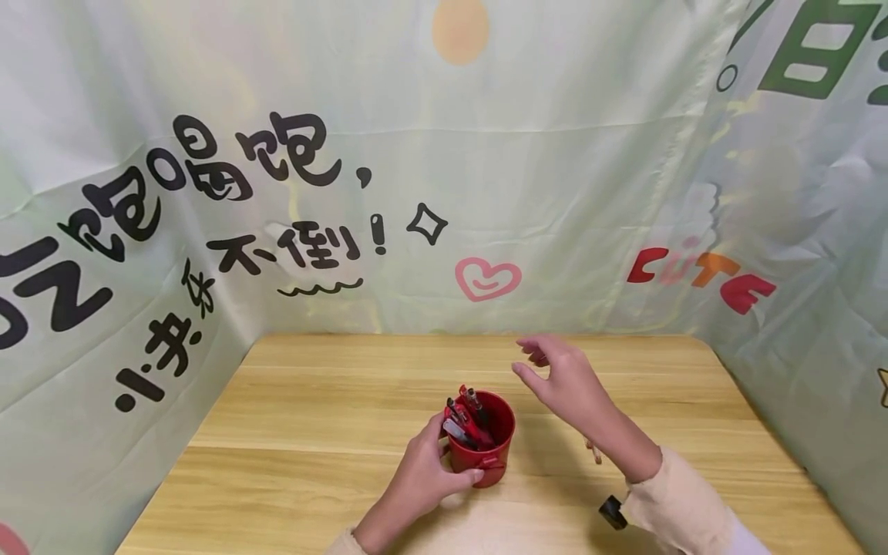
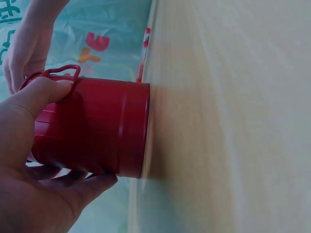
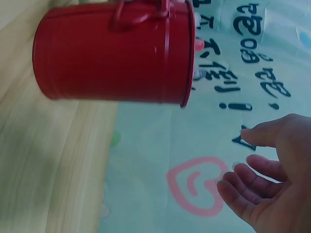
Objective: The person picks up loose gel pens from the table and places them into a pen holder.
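A small red metal pail [image 1: 502, 453] stands upright on the wooden table, holding several pens [image 1: 475, 420] that lean toward its left side. My left hand [image 1: 422, 472] grips it from the left, thumb across the front near the handle and fingers round the far side. In the left wrist view the thumb presses beside the wire handle [image 2: 77, 73] of the pail. My right hand [image 1: 565, 378] is raised beyond the pail's right side, fingers loosely bent and holding nothing. The right wrist view shows that hand [image 3: 272, 182] apart from the pail's rim.
A slim red-and-white item [image 1: 593, 452] lies on the table [image 1: 298, 432], partly behind the right forearm. A small black object [image 1: 613, 512] shows beside the right sleeve. Printed cloth walls [image 1: 555, 193] enclose the table at the back and sides.
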